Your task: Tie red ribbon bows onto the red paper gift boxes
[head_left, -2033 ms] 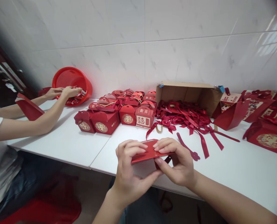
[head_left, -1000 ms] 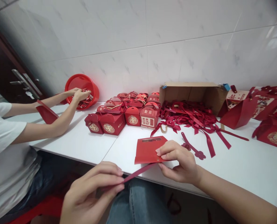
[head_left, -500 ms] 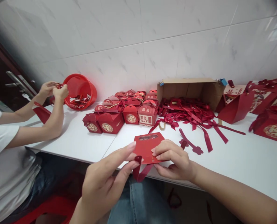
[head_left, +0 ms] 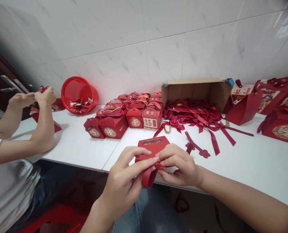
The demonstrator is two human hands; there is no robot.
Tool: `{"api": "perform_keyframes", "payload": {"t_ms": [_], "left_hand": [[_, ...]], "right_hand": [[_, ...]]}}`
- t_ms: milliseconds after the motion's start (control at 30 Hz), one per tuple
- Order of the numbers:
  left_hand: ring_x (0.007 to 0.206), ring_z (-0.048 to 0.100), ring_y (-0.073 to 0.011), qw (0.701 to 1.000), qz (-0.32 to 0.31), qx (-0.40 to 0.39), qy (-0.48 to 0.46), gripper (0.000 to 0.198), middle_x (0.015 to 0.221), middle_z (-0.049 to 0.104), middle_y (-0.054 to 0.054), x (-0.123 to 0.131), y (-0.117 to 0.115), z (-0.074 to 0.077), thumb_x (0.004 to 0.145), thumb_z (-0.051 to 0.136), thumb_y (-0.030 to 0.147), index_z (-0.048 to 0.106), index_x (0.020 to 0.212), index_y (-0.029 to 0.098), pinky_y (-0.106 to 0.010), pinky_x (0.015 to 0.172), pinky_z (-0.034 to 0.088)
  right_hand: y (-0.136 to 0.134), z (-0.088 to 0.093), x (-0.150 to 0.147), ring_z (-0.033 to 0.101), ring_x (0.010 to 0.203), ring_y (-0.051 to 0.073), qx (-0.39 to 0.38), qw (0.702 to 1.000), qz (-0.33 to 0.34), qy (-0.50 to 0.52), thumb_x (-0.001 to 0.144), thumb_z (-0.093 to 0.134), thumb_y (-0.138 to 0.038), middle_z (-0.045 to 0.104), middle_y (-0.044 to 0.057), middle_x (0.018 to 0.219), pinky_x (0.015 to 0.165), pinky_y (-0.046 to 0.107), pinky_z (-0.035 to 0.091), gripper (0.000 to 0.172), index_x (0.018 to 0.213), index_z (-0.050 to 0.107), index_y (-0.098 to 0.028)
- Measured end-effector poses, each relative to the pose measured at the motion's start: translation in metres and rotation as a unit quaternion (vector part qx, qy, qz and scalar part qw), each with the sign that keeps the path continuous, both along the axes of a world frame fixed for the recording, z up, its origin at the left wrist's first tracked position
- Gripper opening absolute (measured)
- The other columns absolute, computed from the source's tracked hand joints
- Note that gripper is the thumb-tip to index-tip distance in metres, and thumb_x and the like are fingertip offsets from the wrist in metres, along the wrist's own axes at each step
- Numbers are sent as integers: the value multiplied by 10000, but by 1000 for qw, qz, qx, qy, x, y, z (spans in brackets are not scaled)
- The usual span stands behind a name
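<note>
A red paper gift box (head_left: 150, 148) with an oval cut-out near its top is at the table's front edge, in front of me. My right hand (head_left: 179, 165) pinches its lower right part. My left hand (head_left: 129, 171) is closed on a dark red strap (head_left: 148, 178), which bends in a loop below the box. The left fingertips press the strap's end against the box, close to the right fingertips. My fingers hide the spot where strap and box meet. Just beyond my right hand lie loose dark red straps with flower-shaped ends (head_left: 203, 153).
Several filled red boxes (head_left: 114, 126) stand at the middle back. A cardboard carton (head_left: 189, 82) spills red ribbons (head_left: 192, 111). More red boxes (head_left: 286, 127) stand at right. To the left, a co-worker's hands (head_left: 45, 95) are near a tilted red basket (head_left: 79, 81).
My left hand has moved right and brought the strap's end to the box beside my right fingertips. The co-worker's hands have shifted left, away from the basket.
</note>
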State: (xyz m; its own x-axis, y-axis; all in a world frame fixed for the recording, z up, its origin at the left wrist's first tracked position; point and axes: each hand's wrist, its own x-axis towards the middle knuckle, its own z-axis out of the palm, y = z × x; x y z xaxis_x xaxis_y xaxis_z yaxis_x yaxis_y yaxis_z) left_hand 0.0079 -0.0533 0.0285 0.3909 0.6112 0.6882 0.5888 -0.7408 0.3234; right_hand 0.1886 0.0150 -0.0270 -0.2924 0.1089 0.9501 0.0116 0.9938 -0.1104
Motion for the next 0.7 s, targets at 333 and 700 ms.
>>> {"api": "perform_keyframes", "payload": {"t_ms": [333,700], "left_hand": [[837,644,-177,991,20,-116,-59,271,926,720,-67,4,1,-3,830,549,84,705,1009,212,-284,731,531],[841,658,-191,988,24,-134,-71,239,927,728,-74,8,3,-1,827,572,115,718,990,209,-298,734,547]], "right_hand": [[1,0,-2,625,702,169,-7,1000,7,1,752,628,-114,661,86,816,614,319,512,187,900,536,-182],[0,0,-2,620,729,165,-18,1000,5,-1,776,604,-136,654,76,845,642,317,517,180,925,525,-196]]}}
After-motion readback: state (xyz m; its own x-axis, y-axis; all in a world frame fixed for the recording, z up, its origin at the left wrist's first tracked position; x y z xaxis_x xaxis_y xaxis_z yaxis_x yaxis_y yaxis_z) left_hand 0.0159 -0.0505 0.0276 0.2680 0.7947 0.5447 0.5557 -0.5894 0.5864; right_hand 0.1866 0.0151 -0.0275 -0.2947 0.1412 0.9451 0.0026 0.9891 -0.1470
